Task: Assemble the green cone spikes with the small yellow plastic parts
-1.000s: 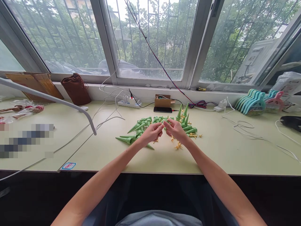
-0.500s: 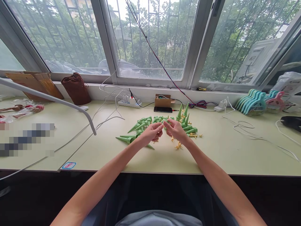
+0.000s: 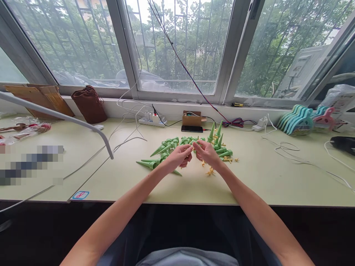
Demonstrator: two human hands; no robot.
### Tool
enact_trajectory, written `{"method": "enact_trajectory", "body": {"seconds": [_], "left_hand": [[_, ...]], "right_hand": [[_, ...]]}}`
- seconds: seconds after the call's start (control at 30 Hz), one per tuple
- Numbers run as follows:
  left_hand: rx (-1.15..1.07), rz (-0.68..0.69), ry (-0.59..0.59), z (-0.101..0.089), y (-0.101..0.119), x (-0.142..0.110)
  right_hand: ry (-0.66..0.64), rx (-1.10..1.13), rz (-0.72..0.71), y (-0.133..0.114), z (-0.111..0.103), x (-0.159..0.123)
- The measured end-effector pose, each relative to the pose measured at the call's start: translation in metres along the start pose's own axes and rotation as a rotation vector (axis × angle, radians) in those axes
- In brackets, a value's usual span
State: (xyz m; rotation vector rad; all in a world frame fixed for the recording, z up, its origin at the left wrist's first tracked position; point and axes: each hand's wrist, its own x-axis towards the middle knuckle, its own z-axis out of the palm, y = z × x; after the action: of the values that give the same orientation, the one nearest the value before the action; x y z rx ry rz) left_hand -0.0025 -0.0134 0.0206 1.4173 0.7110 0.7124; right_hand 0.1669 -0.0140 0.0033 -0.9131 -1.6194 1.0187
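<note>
Head view: barely a flicker this past second, fingertip work carries on!
Left hand: pinching a small yellow piece, mostly hidden
Right hand: pinching it too
Green spikes: beyond and beside both, on the worktop

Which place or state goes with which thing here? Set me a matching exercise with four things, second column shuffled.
1. green spikes
2. smartphone
3. brown drawstring pouch
4. teal plastic items

A. flat, before a small cardboard box
B. against the white wall, left side
C. beside a pink plastic item
D. some upright, others lying

Pairs: 1-D; 2-A; 3-B; 4-C
</note>
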Motion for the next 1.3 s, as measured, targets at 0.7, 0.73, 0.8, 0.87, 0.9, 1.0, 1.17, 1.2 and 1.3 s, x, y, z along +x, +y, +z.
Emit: {"method": "enact_trajectory", "body": {"seconds": [0.7, 0.73, 0.8, 0.87, 0.9, 1.0, 1.17, 1.2, 1.3], "left_hand": [[0.59, 0.229, 0.35, -0.001, -0.015, 0.005], [0.604, 0.231, 0.342, -0.001, -0.016, 0.006], [0.62, 0.237, 0.335, -0.001, -0.017, 0.006], [0.628, 0.245, 0.335, -0.001, -0.016, 0.005], [0.633, 0.25, 0.334, -0.001, -0.015, 0.005], [0.65, 0.272, 0.335, 0.001, -0.013, 0.003], [0.694, 0.349, 0.362, 0.002, -0.011, 0.002], [0.714, 0.364, 0.371, 0.002, -0.011, 0.002], [0.777, 0.397, 0.389, 0.003, -0.009, 0.002]], "right_hand": [[0.201, -0.223, -0.025, 0.009, 0.0, 0.002], [0.203, -0.253, -0.039, 0.009, 0.0, 0.002], [0.203, -0.285, -0.057, 0.009, 0.0, 0.001], [0.206, -0.291, -0.059, 0.009, 0.0, 0.001], [0.208, -0.288, -0.056, 0.009, 0.0, 0.001], [0.216, -0.26, -0.031, 0.009, 0.0, 0.002], [0.225, -0.209, 0.013, 0.01, -0.002, 0.003], [0.224, -0.207, 0.014, 0.01, -0.002, 0.003], [0.217, -0.227, 0.012, 0.013, -0.003, 0.004]]}}
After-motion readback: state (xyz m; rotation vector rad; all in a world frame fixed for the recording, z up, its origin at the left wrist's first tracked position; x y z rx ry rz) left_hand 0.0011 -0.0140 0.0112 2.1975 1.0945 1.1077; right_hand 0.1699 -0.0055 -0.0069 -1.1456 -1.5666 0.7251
